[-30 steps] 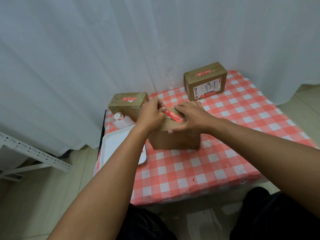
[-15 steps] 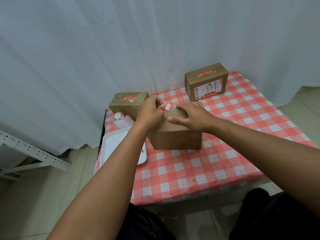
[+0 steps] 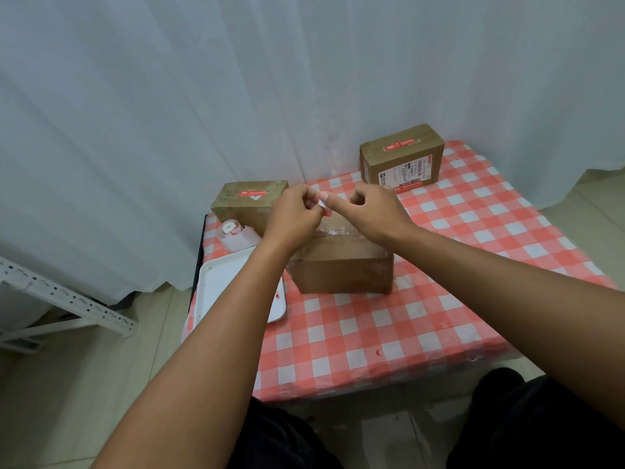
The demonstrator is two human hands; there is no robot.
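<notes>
shipping label (image 3: pixel 404 172) — print blurred, nothing legible

Upper right of the frame, a taped brown carton (image 3: pixel 402 157) sits on the far corner of my tabletop (image 3: pixel 372 326), a white shipping label on its front and a red strip on top. Left of centre, another brown box (image 3: pixel 247 206) with a red sticker stands against the white curtain (image 3: pixel 169 96). Just in front of it lies a paper roll (image 3: pixel 233 231), then a white tray (image 3: pixel 220 286) at the red-checked cloth's left edge. Far left, a white perforated metal rack (image 3: pixel 67 299) stands on the pale floor (image 3: pixel 67 384).
</notes>
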